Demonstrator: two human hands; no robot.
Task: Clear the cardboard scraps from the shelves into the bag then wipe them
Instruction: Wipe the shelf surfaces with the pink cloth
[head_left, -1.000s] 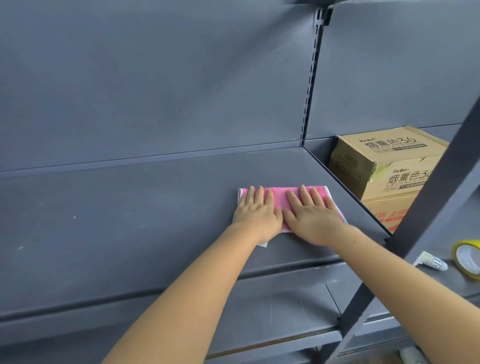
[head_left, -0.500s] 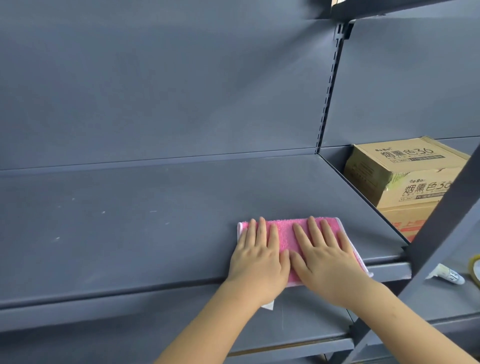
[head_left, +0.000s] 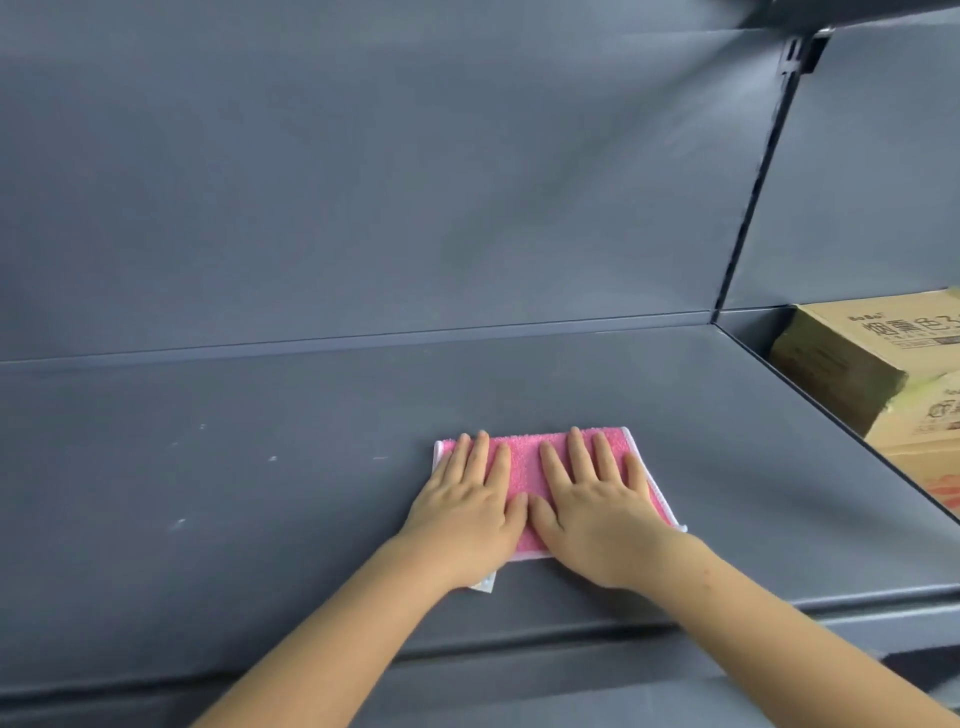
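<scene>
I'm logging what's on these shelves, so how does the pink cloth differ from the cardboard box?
The pink cloth lies flat on the shelf; the cardboard box stands bulky in the bay to the right. The cloth is pressed under the left hand and right hand; the box is untouched. The cloth is pink with a white edge; the box is tan with printed characters. Both sit in grey shelving.

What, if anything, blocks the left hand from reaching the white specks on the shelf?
Likely nothing, so yes: the left hand lies flat on the cloth, and only bare shelf lies between it and the specks to its left.
</scene>
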